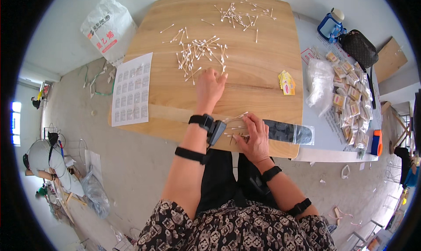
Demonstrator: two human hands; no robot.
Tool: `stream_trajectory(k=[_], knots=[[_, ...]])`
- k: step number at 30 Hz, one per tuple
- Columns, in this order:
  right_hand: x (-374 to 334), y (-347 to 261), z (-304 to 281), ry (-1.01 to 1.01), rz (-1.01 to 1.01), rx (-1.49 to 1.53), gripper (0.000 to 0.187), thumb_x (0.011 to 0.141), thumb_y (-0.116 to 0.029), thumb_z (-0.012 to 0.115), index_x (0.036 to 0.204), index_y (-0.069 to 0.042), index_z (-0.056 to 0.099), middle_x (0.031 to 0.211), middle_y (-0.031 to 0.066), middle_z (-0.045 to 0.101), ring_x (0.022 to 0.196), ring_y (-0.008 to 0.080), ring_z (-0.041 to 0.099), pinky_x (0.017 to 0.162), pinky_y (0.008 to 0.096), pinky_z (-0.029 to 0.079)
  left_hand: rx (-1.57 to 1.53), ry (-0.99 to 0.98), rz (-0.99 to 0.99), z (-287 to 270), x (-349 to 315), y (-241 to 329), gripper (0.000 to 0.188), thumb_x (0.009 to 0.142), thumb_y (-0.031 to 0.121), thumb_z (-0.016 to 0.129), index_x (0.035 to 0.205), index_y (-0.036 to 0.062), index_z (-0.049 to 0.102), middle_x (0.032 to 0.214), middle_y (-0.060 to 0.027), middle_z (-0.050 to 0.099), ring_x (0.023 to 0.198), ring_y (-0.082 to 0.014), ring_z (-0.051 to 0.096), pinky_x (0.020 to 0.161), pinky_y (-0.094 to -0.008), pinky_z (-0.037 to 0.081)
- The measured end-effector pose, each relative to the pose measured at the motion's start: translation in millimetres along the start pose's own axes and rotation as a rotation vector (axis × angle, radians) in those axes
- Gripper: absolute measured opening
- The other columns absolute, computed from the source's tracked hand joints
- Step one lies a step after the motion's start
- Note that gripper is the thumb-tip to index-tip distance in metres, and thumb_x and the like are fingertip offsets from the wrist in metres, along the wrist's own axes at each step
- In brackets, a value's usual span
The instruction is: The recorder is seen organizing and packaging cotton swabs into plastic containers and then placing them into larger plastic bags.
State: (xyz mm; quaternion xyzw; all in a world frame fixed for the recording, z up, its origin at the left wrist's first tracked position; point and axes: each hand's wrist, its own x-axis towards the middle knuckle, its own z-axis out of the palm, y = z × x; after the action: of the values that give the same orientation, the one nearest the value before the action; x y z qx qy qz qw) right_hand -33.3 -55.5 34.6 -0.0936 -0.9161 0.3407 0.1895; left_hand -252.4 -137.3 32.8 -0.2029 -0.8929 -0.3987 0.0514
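Observation:
My left hand (210, 87) is curled at the near edge of a loose pile of white cotton swabs (197, 51) on the wooden table. Its fingers are bent in; whether a swab is pinched in them, I cannot make out. Close to the table's front edge, my right hand (254, 137) is bent over a few cotton swabs (237, 128), their tips sticking out to the left between thumb and forefinger. Just right of that hand lies a dark flat strip (280, 131) with a clear plastic bag (303, 134) at its end.
A printed sheet (131, 89) covers the table's left side. More swabs (237, 17) are scattered at the far end. Yellow cards (287, 83) lie at right. The grey side table holds clear bags (319, 84), small packets (351, 102), a black pouch (358, 48) and a blue bottle (331, 25).

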Motion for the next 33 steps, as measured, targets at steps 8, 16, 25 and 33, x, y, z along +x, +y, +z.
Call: stream_trajectory(k=[8,16,25,33], knots=[[2,-3,0,-0.010,0.000,0.002,0.056,0.073,-0.020,0.073,0.123,-0.003,0.054,0.128,0.0131,0.051,0.115,0.0327,0.049,0.098,0.0434,0.036,0.291,-0.113,-0.166,14,45,-2,0.016,0.079,0.019,0.066,0.083,0.0029,0.067,0.091,-0.0180,0.069,0.087,-0.0363,0.066,0.071,-0.0449,0.051],[1,5,-2,-0.014,0.016,-0.018,0.054,0.072,-0.019,0.073,0.120,-0.004,0.055,0.128,0.0127,0.052,0.115,0.0328,0.049,0.097,0.0436,0.036,0.222,-0.151,-0.139,-8,24,2,0.010,0.074,0.014,0.069,0.074,0.0043,0.067,0.079,-0.0157,0.069,0.076,-0.0326,0.066,0.066,-0.0422,0.051],[1,4,-1,-0.023,0.027,-0.022,0.054,0.071,-0.018,0.074,0.120,-0.003,0.055,0.127,0.0125,0.052,0.114,0.0320,0.050,0.097,0.0434,0.037,0.227,-0.530,0.117,-9,21,14,0.009,0.074,0.011,0.073,0.071,0.0055,0.066,0.073,-0.0136,0.066,0.075,-0.0316,0.065,0.065,-0.0421,0.050],[3,-4,-3,-0.012,0.007,0.016,0.053,0.072,-0.020,0.074,0.119,-0.004,0.056,0.124,0.0111,0.054,0.111,0.0320,0.052,0.095,0.0425,0.037,0.046,-0.166,0.169,23,69,15,0.004,0.075,0.007,0.065,0.074,0.0064,0.068,0.086,-0.0163,0.064,0.088,-0.0353,0.061,0.073,-0.0453,0.048]])
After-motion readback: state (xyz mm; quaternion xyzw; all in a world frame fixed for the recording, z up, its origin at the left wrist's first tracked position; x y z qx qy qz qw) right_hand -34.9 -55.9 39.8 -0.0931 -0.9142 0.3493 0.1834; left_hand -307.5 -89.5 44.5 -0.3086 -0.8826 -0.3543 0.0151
